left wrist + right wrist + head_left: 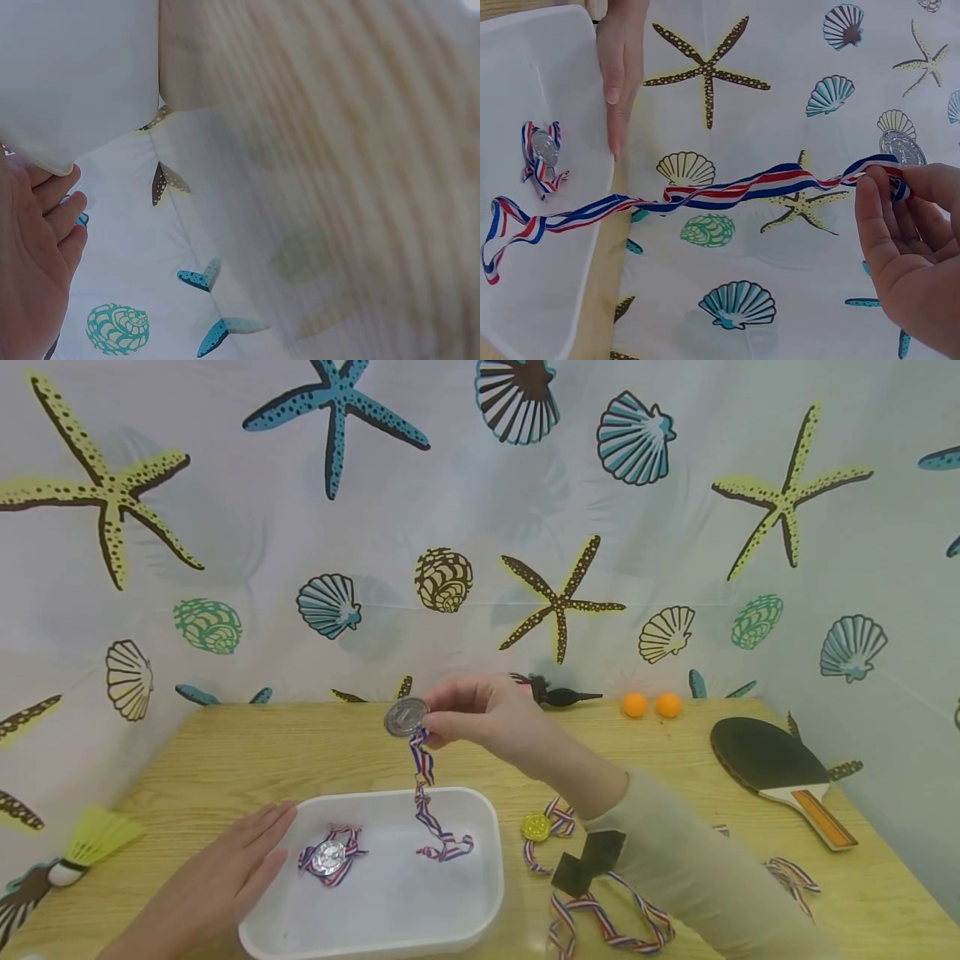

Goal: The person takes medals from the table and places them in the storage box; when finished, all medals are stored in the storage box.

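Between the thumb and fingers of my right hand (pixel 487 714) a silver medal (pixel 406 717) is pinched, raised above the white basin (pixel 390 935). Its red, white and blue ribbon (pixel 742 189) hangs down, and the loose end lies on the basin's floor. Another silver medal (pixel 328 857) rests in the basin's left part on its bunched ribbon. My left hand (pixel 213 872) lies along the basin's left side with fingers extended; in the left wrist view the fingertips touch the basin's rim (pixel 64 169).
Right of the basin lie a gold medal (pixel 536 827) and striped ribbons (pixel 600 918), partly under my right forearm. A table tennis paddle (pixel 772 760), two orange balls (pixel 634 705) and a black-nozzled object (pixel 566 697) sit farther back. A yellow shuttlecock (pixel 93 843) is at left.
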The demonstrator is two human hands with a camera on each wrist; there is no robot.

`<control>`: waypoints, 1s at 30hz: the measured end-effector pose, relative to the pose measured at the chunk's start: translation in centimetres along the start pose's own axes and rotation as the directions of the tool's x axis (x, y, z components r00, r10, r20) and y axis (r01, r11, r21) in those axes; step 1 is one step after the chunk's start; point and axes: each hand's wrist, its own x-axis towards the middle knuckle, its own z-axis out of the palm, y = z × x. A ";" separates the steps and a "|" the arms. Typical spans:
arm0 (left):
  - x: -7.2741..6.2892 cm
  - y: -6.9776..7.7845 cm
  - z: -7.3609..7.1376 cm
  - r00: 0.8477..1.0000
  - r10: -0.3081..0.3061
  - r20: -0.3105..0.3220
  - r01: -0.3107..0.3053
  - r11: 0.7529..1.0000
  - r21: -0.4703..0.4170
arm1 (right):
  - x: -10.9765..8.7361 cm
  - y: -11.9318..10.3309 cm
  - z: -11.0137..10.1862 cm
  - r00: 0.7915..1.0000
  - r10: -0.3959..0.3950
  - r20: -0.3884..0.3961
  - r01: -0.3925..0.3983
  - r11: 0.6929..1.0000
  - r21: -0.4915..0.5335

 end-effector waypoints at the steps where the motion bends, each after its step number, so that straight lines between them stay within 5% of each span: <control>1: 0.0 0.0 0.0 1.000 -0.004 0.004 0.004 1.000 -0.003 | 0.2 0.4 0.2 1.000 0.003 0.009 -0.003 1.000 -0.001; 14: 0.1 0.0 -0.2 0.996 -0.063 0.067 0.064 0.998 -0.010 | 2.4 3.2 1.6 0.995 0.090 -0.037 -0.092 0.994 -0.052; 30: -0.1 -0.1 0.2 0.999 0.029 -0.037 -0.028 0.999 0.038 | 2.1 7.7 2.4 0.979 0.202 -0.005 -0.200 0.970 -0.135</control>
